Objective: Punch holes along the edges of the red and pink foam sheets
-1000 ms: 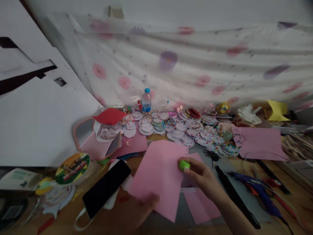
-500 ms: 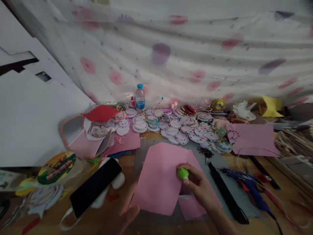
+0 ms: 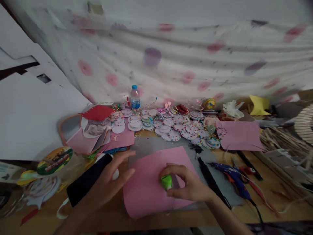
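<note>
A small bright green object (image 3: 166, 182) is pinched between the thumb and fingers of my right hand (image 3: 187, 184), just over the pink sheet (image 3: 144, 186). The sheet lies partly curled on a grey mat (image 3: 144, 147), its near left part rounded up. My left hand (image 3: 111, 179) hovers left of the sheet, fingers spread, holding nothing, in front of a black phone (image 3: 85, 182). Part of another pink piece shows beneath my right hand.
Decorated white discs (image 3: 174, 134) cover the back of the table, beside a water bottle (image 3: 135, 99). On the right lie a black bar (image 3: 211, 181), a blue glue gun (image 3: 232, 178) and a pink sheet (image 3: 241, 135). A pink bag (image 3: 83, 140) stands at the left.
My left hand has risen from the sheet's left edge and moved up and left. My right hand, with the green object, has shifted left, and the sheet has turned and curled. The view has shifted slightly.
</note>
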The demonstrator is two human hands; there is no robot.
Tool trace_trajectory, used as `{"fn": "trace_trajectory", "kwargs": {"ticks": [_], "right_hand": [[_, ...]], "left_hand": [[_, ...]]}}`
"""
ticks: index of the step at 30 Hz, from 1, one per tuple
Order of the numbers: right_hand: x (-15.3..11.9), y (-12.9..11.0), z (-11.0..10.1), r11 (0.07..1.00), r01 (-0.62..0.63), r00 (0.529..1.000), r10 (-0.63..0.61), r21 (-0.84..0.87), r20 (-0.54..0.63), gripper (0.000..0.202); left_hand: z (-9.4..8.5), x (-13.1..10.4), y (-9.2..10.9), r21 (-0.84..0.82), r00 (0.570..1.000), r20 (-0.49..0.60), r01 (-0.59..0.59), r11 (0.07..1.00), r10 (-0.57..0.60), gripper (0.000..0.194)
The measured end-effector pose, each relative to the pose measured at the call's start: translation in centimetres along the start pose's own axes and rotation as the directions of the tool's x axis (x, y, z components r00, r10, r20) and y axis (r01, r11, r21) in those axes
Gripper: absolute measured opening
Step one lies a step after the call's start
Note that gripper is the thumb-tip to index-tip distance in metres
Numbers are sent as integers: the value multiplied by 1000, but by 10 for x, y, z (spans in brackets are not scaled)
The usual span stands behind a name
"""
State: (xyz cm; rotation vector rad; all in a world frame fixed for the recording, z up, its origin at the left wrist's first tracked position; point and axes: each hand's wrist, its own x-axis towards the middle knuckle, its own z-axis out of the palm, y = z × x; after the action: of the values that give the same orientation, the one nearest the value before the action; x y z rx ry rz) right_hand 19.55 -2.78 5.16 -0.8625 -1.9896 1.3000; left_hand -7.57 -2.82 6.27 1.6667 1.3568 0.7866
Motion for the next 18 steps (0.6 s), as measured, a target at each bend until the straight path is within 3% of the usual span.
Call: {"fn": "trace_trajectory", "kwargs": {"ticks": [2, 5, 8, 11, 15, 18], "right_hand": [[8, -9, 0, 999, 10, 998, -7, -33, 69, 26], [15, -10, 2, 1000, -3, 998, 4, -27, 58, 28], [13, 2, 3, 993, 12, 1000, -10, 122, -18, 27], [11, 18, 2, 942, -63, 992, 96, 331, -85, 26], [16, 28, 2, 839, -224, 968, 251, 496, 12, 39], [22, 26, 3, 825, -302, 950, 303, 478, 77, 32]], "left_hand": [[11, 23, 22, 74, 991, 52, -131, 989, 127, 52], [27, 43, 35, 179, 978, 189, -121, 976, 86, 31], [31, 44, 28, 225, 987, 160, -61, 973, 24, 31], [25, 38, 15, 188, 991, 134, -25, 982, 0, 31], [13, 35, 9, 112, 955, 292, 21, 993, -53, 31], [10, 40, 9, 101, 956, 276, 80, 992, -105, 33]]}}
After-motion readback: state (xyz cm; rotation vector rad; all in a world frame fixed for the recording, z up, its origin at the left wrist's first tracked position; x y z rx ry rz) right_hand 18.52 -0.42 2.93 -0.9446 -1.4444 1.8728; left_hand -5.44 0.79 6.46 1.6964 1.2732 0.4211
